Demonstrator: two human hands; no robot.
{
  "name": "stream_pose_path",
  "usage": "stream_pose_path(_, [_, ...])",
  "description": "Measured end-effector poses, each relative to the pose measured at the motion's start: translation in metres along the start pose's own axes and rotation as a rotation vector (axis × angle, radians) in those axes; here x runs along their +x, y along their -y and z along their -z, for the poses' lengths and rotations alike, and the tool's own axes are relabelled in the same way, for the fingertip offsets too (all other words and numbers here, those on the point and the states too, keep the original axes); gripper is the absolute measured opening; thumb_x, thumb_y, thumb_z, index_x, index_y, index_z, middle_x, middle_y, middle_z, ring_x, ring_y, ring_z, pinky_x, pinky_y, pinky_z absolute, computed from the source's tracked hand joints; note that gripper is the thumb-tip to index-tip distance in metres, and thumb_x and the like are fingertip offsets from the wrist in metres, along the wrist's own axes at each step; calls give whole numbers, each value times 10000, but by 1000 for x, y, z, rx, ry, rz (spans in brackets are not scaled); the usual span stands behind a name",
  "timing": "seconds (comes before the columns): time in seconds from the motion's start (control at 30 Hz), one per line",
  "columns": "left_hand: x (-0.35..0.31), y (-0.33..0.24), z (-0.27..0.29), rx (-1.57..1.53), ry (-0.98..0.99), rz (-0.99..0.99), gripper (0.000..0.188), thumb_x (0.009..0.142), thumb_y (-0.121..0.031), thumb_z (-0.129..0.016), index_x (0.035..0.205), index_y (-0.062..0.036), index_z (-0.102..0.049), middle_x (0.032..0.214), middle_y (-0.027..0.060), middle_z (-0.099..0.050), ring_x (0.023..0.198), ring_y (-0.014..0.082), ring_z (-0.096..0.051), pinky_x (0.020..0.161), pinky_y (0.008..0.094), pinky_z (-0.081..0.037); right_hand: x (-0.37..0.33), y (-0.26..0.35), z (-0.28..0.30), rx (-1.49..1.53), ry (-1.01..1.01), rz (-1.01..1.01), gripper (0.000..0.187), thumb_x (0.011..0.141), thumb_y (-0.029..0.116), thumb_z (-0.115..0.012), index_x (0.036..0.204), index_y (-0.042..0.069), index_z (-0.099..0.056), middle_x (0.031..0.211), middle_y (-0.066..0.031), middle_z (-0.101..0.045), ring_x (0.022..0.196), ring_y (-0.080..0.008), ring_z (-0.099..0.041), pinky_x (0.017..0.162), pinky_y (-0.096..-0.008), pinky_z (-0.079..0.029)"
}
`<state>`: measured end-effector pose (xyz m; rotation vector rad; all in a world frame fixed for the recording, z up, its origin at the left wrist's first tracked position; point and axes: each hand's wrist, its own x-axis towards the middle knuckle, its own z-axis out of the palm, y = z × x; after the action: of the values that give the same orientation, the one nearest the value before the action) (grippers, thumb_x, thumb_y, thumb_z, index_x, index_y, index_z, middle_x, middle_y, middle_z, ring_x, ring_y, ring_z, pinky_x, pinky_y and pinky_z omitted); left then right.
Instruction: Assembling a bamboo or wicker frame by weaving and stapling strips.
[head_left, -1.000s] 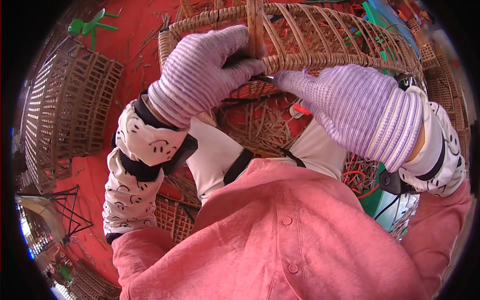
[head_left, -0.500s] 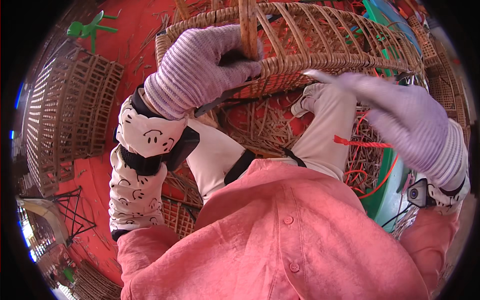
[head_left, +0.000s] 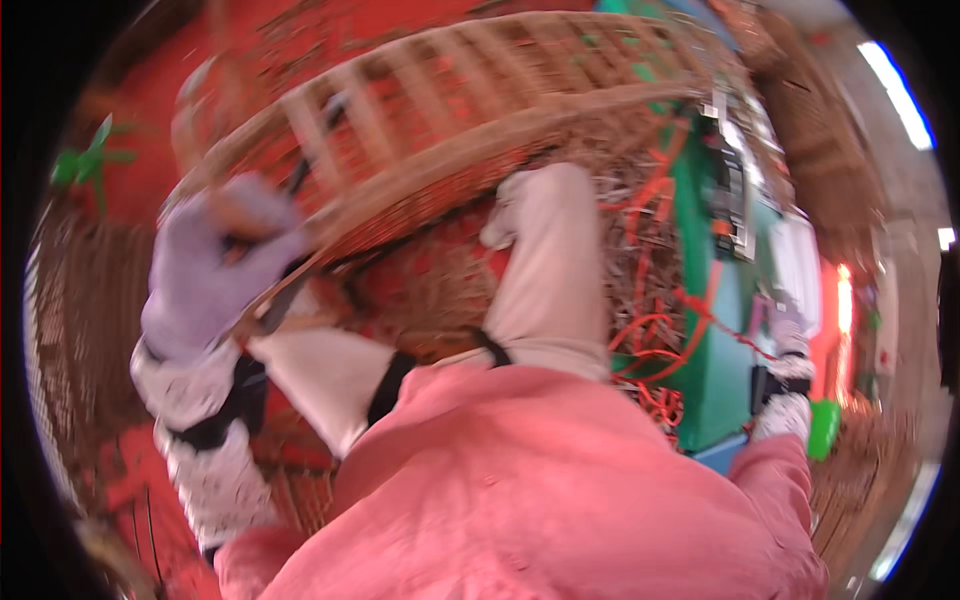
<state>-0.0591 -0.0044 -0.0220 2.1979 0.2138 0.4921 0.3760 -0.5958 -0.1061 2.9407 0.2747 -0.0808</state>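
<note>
So only the head view to go on, and it's pretty motion-blurred. Left hand [head_left: 215, 270] is in a pale purple striped glove, sitting at the left end of the big woven cane basket [head_left: 480, 120], fingers curled shut around the basket's lower rim where it dips toward the person's knee. Looks like a thin dark tool [head_left: 290, 295] pokes out from under that hand, but the blur is too heavy to say what it is or whether the hand grips it too. The basket lies tilted across the upper half of the picture, its slatted side facing the camera, resting over the person's lap with the white trousers [head_left: 545, 270] showing right under it. Right hand [head_left: 790, 335] is way off at the right edge, well apart from the basket, down beside a green box-like thing [head_left: 715, 350]. It's small and smeared, so I can't tell if its fingers are spread or closed, or whether it's holding anything. Between basket and green thing there's a tangle of orange cord [head_left: 650, 330] over loose cane scraps. Pink shirt [head_left: 540, 490] fills the bottom, red floor [head_left: 150, 90] up top left.
</note>
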Motion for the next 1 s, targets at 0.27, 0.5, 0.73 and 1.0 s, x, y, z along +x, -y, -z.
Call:
stream_pose_path(0.27, [0,17,-6,66,-38,171,118,664,31,-641,703,-15,-539,662,19,-516,589,98,-482,549,253,-386,58,90,41,185,-323,78,563,767,427,-566,1208,86,-490,1061,-228,-575,1009,-362,-552,871,-406,-425])
stream_pose_path(0.5, [24,7,-3,-93,78,38,114,690,-17,-690,762,-11,-602,734,36,-595,681,115,-561,630,269,-447,159,158,19,821,136,339,726,633,257,-777,1219,-27,-456,1078,-165,-586,954,-248,-575,859,-342,-448])
stream_pose_path(0.73, [15,8,0,-162,42,151,185,713,-72,-705,871,-10,-631,782,39,-636,737,86,-578,724,241,-478,207,158,11,287,-79,74,538,538,133,-716,1032,-32,-583,749,-141,-620,655,-259,-603,599,-374,-499])
stream_pose_path(1.0, [22,18,-4,-153,30,93,145,710,-22,-710,820,-16,-616,754,33,-624,718,107,-586,695,267,-488,-26,242,149,1346,157,440,361,639,51,-604,986,26,-509,720,-45,-520,602,-171,-535,594,-285,-477])
